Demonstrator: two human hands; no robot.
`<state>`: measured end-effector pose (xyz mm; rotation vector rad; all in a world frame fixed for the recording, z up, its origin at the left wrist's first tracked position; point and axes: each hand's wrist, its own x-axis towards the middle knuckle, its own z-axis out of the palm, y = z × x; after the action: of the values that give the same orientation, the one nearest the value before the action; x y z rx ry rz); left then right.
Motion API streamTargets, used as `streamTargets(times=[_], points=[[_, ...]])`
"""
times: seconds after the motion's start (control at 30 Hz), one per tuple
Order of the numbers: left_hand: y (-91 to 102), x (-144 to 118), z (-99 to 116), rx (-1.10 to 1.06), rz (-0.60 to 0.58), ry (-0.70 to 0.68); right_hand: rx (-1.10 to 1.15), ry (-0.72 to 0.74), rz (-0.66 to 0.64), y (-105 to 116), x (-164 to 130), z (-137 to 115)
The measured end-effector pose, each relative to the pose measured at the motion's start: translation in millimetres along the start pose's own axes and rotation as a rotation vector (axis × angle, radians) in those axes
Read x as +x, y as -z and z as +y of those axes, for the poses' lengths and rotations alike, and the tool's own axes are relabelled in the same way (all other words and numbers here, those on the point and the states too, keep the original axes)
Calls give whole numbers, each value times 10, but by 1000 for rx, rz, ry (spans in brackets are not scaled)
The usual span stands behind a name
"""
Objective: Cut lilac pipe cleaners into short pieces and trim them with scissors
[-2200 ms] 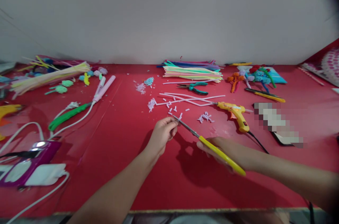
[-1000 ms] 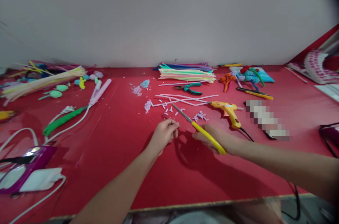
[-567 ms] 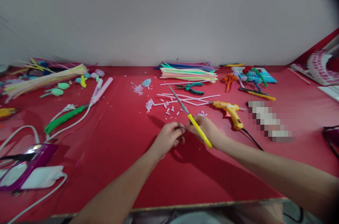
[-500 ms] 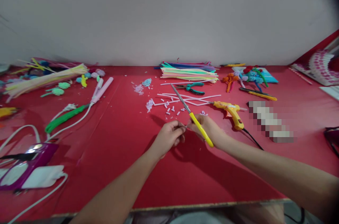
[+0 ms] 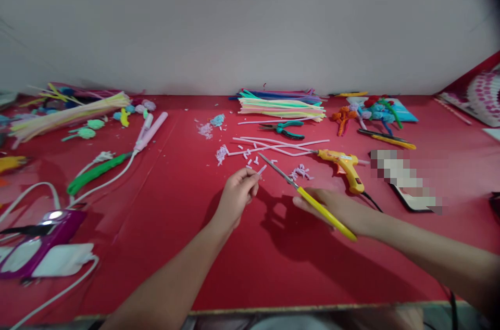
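Note:
Pinched in my left hand (image 5: 239,193) is a short piece of pale pink pipe cleaner (image 5: 262,169), its end sticking out past the fingertips. My right hand (image 5: 326,205) grips scissors with yellow handles (image 5: 326,213); their metal blades point up and left, close to the piece but apart from it. Just beyond my hands lie several short cut bits (image 5: 249,154) and a small cluster of lilac pieces (image 5: 300,171). Long pink pipe cleaners (image 5: 281,146) are crossed behind them. A fluffy lilac heap of trimmings (image 5: 222,154) sits at their left end.
A yellow glue gun (image 5: 344,166) lies right of centre, with teal-handled pliers (image 5: 285,129) and a pipe-cleaner bundle (image 5: 281,107) farther back. On the left are a pink straightening iron (image 5: 152,132), a green-wrapped handle (image 5: 99,174), cables and a purple device (image 5: 47,236). A blurred-out flat object (image 5: 414,197) lies right.
My right hand has moved right and nearer to me, away from my left, with the scissors. My left hand has shifted slightly left and up, and the pink piece now shows.

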<state>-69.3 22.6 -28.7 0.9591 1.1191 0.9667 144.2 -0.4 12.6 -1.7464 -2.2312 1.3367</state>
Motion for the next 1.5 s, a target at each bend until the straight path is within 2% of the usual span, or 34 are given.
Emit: streamTargets(times=[0.1, 0.27, 0.5, 0.77, 1.07, 1.23, 1.37, 1.5], points=[[-3, 6, -18, -23, 28, -32, -46, -19, -65, -10, -115, 37], [-45, -15, -10, 21, 15, -16, 65, 4, -134, -67, -136, 16], [-44, -24, 13, 47, 32, -13, 149, -66, -125, -105, -98, -80], [-33, -25, 26, 63, 29, -1, 131, -40, -71, -165, -80, -55], [-22, -2, 8, 41, 5, 24, 115, -51, -145, -109, -82, -76], [-10, 20, -43, 40, 6, 58, 108, -143, -165, -88, -61, -188], [-2, 40, -108, 59, 23, 61, 185, -168, -231, -82, -61, -267], [5, 67, -149, 115, 34, 63, 267, -112, -336, -90, -72, -189]])
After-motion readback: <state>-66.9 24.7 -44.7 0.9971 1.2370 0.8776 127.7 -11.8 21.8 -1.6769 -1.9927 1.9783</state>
